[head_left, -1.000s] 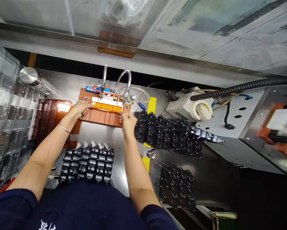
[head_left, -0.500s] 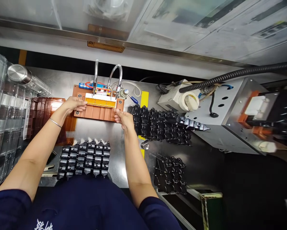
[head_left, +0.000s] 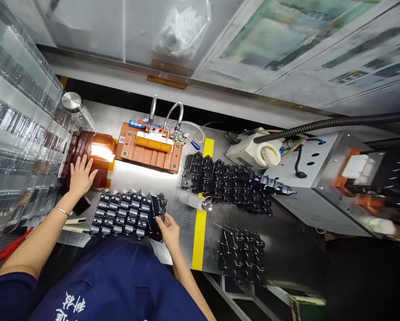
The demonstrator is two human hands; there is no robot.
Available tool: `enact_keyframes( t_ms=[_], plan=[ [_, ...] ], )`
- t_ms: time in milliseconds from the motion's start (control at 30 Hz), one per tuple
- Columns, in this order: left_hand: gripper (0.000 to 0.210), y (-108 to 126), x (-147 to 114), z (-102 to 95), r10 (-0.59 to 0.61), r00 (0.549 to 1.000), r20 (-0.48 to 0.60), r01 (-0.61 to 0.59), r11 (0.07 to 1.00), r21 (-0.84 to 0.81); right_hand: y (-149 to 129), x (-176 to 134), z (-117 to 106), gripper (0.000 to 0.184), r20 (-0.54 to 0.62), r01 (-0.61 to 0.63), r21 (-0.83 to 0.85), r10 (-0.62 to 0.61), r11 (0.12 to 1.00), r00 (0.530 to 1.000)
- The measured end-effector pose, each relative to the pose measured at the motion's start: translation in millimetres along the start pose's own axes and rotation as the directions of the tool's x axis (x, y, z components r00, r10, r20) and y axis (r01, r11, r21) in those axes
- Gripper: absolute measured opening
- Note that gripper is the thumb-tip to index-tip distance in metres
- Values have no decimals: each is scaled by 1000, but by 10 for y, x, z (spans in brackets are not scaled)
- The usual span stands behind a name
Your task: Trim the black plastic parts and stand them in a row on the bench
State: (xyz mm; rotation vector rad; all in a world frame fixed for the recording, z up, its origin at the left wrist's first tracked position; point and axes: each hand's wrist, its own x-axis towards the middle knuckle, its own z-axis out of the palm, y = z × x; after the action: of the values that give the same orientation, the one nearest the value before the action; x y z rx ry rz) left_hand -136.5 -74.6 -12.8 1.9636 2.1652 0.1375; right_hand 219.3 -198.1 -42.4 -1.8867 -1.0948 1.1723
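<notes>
My left hand (head_left: pixel 81 174) lies with its fingers spread on a stack of shiny amber film sheets (head_left: pixel 101 167) at the left of the bench. With my right hand (head_left: pixel 169 229) I pinch the edge of a black moulded plastic strip (head_left: pixel 157 209), which leans at the right end of a row of similar black strips (head_left: pixel 123 214). Behind them, a copper-coloured fixture block (head_left: pixel 149 160) carries an orange perforated strip (head_left: pixel 153 143) along the front of its white bar. Neither hand touches the fixture.
More black strips (head_left: pixel 226 183) stand right of the fixture, and another group (head_left: pixel 242 254) sits nearer the front. Yellow tape (head_left: pixel 199 240) crosses the metal bench. A steel flask (head_left: pixel 78 109) and stacked clear trays (head_left: pixel 22 120) are at left; a boxy machine (head_left: pixel 296 160) is at right.
Both hands have left the orange strip at the fixture. My left hand has moved to the amber sheets, my right down to the black strips, the end one now tilted. The view has shifted.
</notes>
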Motion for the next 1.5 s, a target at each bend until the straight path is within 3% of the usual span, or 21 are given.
enact_keyframes(
  t_ms=[67,133,233,300,367,433,500,567,633,667,800,867,1033,1133,1233,1300,1367,1433,1500],
  plan=[
    [56,-106,71,-15,-16,1000,-11,16,1000,-11,-212,189,-160,47,-63,62,-72,-67,995,996],
    [54,-148,110,-50,-49,998,-45,47,998,-34,-524,445,-248,43,-70,248,-225,-269,942,961],
    [50,-33,138,-124,-65,985,-161,53,996,-78,-985,885,-133,34,111,616,-429,-638,661,762],
    [45,196,181,-166,25,971,-236,-51,993,-104,-1169,1157,82,32,258,722,-477,-705,502,660],
    [39,525,265,-171,222,941,-256,-256,961,-108,-1222,1362,332,31,338,742,-515,-694,429,635],
    [35,889,396,-119,452,869,-202,-475,876,-80,-1179,1490,539,30,358,735,-542,-678,408,641],
    [31,1204,576,-18,544,823,-160,-560,824,-80,-1108,1579,631,29,365,737,-546,-679,398,637],
    [27,1417,787,107,581,803,-130,-593,800,-89,-1073,1690,571,28,379,751,-536,-685,385,622],
    [25,1522,992,231,598,794,-109,-607,788,-100,-1106,1861,371,29,362,735,-555,-683,390,635],
    [26,1544,1079,288,602,792,-103,-610,786,-105,-1142,1969,235,31,326,697,-592,-671,405,666],
    [35,1546,1245,472,595,798,-93,-602,789,-122,-1290,2453,-310,34,104,331,-838,-469,433,877],
    [39,1535,1236,541,586,805,-93,-594,793,-136,-1312,2659,-479,34,55,219,-886,-376,410,925],
    [40,1532,1180,633,563,821,-99,-571,802,-176,-1326,2982,-676,21,68,175,-902,-271,394,960],
    [34,1532,1191,595,543,834,-96,-551,812,-192,-1387,3039,-768,25,73,187,-892,-276,411,958],
    [34,1517,1241,478,467,876,-125,-483,854,-193,-1393,2918,-723,33,39,187,-876,-320,445,947],
    [42,1513,1295,378,283,949,-138,-308,929,-207,-1325,2744,-558,39,21,231,-779,-344,583,939],
    [51,1526,1355,282,54,997,-59,-67,967,-248,-1220,2558,-327,41,38,295,-580,-336,760,941],
    [53,1557,1403,202,-81,995,59,94,958,-270,-1128,2432,-129,41,66,315,-449,-321,836,945],
    [51,1594,1425,140,-109,988,109,135,954,-269,-1095,2407,-59,41,48,298,-444,-310,845,949]
  ],
)
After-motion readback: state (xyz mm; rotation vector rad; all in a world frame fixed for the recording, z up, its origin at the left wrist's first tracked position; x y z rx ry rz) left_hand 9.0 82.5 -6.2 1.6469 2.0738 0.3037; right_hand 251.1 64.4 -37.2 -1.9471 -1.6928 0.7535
